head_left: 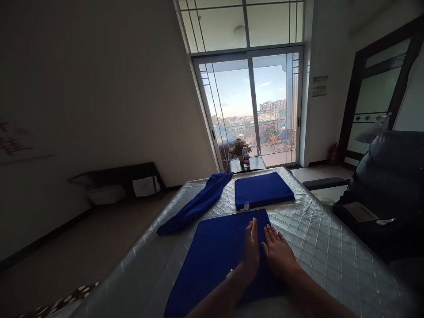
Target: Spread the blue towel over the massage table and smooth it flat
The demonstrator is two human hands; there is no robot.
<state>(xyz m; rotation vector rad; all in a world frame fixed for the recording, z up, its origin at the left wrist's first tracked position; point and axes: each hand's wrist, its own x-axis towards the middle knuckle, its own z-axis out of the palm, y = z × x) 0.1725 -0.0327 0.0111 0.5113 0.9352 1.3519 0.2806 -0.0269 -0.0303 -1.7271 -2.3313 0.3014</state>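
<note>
A flat, folded blue cloth [215, 251] lies right in front of me on a quilted silvery surface [318, 243]. My left hand [251, 249] stands on its edge over the cloth's right part, fingers stretched out. My right hand [280, 251] lies palm down along the cloth's right edge, its fingers straight and holding nothing. Beyond them sits a second folded blue cloth [263, 190], neatly squared, with a small white tag at its near edge. To its left a long, loosely bunched blue cloth [198, 203] stretches diagonally.
A small dark table [253, 164] with a plastic bottle [245, 156] and a potted plant [239, 148] stands at the far end, before a sliding glass door [250, 110]. On the right is a black armchair [387, 176]. A low dark shelf [122, 176] stands along the left wall.
</note>
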